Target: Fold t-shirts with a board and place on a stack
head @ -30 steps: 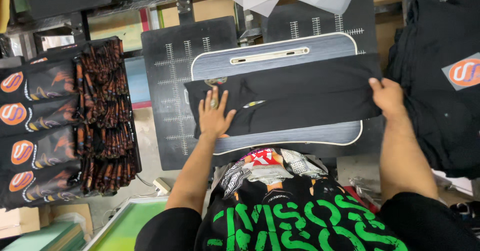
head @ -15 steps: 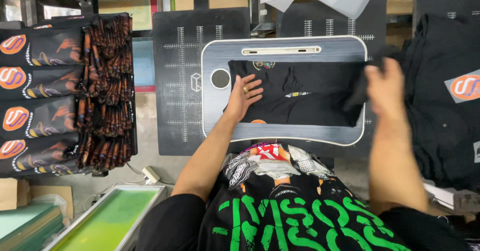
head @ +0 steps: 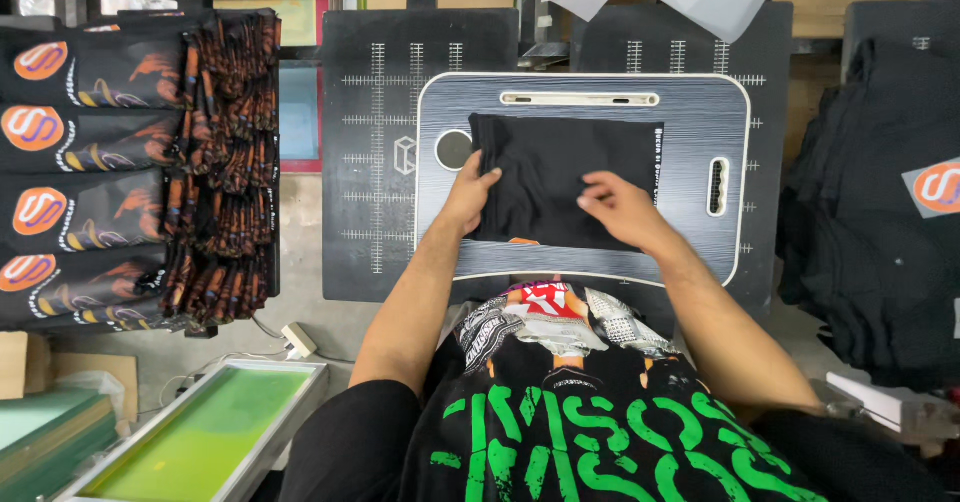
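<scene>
A: What's in hand here?

B: A folded black garment (head: 560, 177) lies flat on the grey rounded board (head: 700, 112), roughly in the middle of it, between the round hole (head: 453, 149) at one side and the small slot (head: 717, 186) at the other. The left hand (head: 470, 190) sits on the garment's left edge, fingers (head: 487, 175) curled over the fabric and pinching the edge. The right hand (head: 615, 205) rests on top near the lower right, fingers held close together and pressed flat on the cloth.

A: So which step would you call it?

B: I'd judge it as the folding and squaring stage: the piece is already a compact rectangle, and both hands look to be smoothing and aligning it on the board.

A: And what does the next move call for?

B: Probably keeping the edges even while the cloth is pressed down, so the layers don't slip. The left edge needs a firm hold; the right side needs flat, even pressure.

A: Anything else around?

B: A stack of printed black packets (head: 90, 162) hangs at the left, a heap of black garments (head: 870, 222) lies at the right, and a green-meshed screen frame (head: 200, 432) sits low left.
</scene>
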